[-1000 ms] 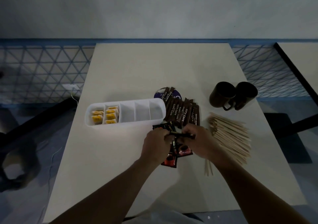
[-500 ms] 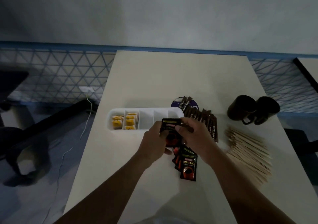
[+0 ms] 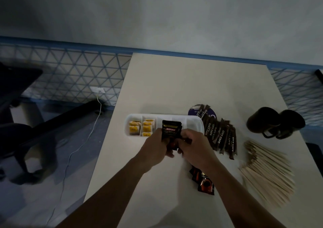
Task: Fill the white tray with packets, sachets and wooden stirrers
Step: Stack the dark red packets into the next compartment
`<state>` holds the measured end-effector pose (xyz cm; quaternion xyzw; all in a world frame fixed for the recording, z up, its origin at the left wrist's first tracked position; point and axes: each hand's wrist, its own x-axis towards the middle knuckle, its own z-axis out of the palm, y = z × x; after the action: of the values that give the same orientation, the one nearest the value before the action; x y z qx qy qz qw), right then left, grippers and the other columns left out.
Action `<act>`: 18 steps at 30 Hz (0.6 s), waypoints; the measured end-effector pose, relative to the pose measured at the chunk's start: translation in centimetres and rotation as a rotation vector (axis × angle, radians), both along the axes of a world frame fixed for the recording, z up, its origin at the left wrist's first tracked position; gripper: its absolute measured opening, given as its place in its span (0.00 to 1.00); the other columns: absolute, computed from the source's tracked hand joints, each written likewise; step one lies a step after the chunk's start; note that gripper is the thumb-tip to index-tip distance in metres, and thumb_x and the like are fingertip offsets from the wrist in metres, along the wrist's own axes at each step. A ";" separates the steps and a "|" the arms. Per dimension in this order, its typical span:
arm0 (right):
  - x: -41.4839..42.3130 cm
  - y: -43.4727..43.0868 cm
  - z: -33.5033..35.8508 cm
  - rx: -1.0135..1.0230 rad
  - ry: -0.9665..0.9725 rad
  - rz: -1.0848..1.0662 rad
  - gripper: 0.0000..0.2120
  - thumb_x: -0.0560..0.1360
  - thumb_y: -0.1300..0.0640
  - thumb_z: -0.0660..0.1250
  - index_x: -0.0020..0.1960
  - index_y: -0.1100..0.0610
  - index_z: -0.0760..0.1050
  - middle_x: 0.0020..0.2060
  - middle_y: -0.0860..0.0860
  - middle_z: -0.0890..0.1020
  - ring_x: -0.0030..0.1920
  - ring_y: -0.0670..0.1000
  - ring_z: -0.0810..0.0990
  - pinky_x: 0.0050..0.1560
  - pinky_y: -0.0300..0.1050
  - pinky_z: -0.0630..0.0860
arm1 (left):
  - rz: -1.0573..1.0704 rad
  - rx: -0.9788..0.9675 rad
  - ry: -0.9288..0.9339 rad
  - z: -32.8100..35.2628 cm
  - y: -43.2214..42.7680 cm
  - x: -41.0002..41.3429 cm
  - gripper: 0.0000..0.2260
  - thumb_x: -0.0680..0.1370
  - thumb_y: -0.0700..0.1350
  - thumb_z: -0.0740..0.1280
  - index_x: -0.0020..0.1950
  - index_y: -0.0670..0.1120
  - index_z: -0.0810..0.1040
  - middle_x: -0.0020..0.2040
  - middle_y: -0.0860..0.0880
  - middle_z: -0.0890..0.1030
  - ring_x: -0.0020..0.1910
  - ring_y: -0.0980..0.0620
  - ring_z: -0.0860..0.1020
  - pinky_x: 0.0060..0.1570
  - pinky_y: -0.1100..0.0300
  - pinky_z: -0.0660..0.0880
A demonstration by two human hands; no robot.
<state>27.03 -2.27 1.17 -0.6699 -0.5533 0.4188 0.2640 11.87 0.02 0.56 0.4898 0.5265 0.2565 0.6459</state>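
Note:
A white divided tray (image 3: 195, 125) lies on the table; its two left compartments hold yellow sachets (image 3: 140, 129). Both hands hold a small stack of black Kopiko coffee packets (image 3: 171, 130) upright just in front of the tray's middle. My left hand (image 3: 154, 146) grips the stack from the left and my right hand (image 3: 193, 148) from the right. More black and red packets (image 3: 203, 182) lie on the table under my right forearm. Brown City Cafe stick sachets (image 3: 221, 136) fan out right of the tray. Wooden stirrers (image 3: 267, 173) are piled at the right.
Two dark mugs (image 3: 275, 124) stand at the table's right side behind the stirrers. A dark round coaster (image 3: 194, 111) lies under the stick sachets. The table's left edge drops to the floor, where a cable (image 3: 78, 147) and a black chair (image 3: 17, 131) are.
Both hands have lifted the black packets off the table and carried them up to the tray's front. The view has swung left, so everything sits further right in frame.

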 end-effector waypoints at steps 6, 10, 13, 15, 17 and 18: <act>-1.5 1.0 0.0 0.069 0.020 0.001 0.21 0.79 0.60 0.66 0.69 0.43 0.70 0.46 0.49 0.84 0.37 0.45 0.83 0.37 0.40 0.81 | -0.091 -0.005 0.168 -1.3 1.2 -1.4 0.10 0.81 0.38 0.58 0.58 0.43 0.76 0.43 0.44 0.80 0.37 0.52 0.75 0.35 0.60 0.75; -2.2 1.4 0.4 0.133 -0.039 0.096 0.28 0.79 0.66 0.63 0.72 0.42 0.66 0.42 0.49 0.83 0.37 0.45 0.82 0.33 0.33 0.76 | -0.121 0.061 0.236 -1.1 2.1 -1.8 0.09 0.79 0.37 0.62 0.57 0.45 0.77 0.45 0.43 0.82 0.39 0.51 0.78 0.37 0.59 0.77; -2.5 2.1 0.8 0.127 -0.099 0.157 0.25 0.78 0.68 0.62 0.70 0.47 0.68 0.44 0.47 0.81 0.40 0.43 0.81 0.33 0.30 0.74 | -0.145 0.054 0.236 -0.9 2.6 -2.0 0.08 0.79 0.37 0.60 0.54 0.43 0.78 0.42 0.43 0.81 0.38 0.51 0.77 0.40 0.54 0.79; -2.5 2.9 1.0 0.130 -0.159 0.178 0.20 0.76 0.68 0.64 0.65 0.51 0.72 0.42 0.46 0.81 0.40 0.45 0.81 0.33 0.33 0.74 | -0.154 0.068 0.255 -0.7 2.9 -2.0 0.09 0.80 0.37 0.60 0.55 0.43 0.78 0.43 0.42 0.81 0.38 0.52 0.78 0.42 0.54 0.79; -2.6 3.8 1.2 0.154 -0.239 0.188 0.15 0.73 0.67 0.66 0.57 0.54 0.75 0.37 0.45 0.80 0.37 0.48 0.81 0.33 0.37 0.74 | -0.145 0.087 0.269 -0.5 3.1 -1.9 0.08 0.80 0.37 0.60 0.55 0.42 0.78 0.41 0.45 0.81 0.38 0.51 0.79 0.42 0.55 0.79; -2.7 4.2 1.4 0.162 -0.274 0.189 0.12 0.72 0.66 0.67 0.53 0.54 0.76 0.34 0.43 0.79 0.36 0.49 0.80 0.32 0.36 0.72 | -0.137 0.095 0.280 -0.5 3.3 -1.9 0.08 0.79 0.37 0.61 0.55 0.42 0.78 0.40 0.46 0.81 0.38 0.50 0.80 0.43 0.56 0.79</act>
<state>24.36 1.93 2.54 -0.6421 -0.6767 0.3005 0.1986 9.95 3.29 0.11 0.5856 0.5640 0.1656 0.5581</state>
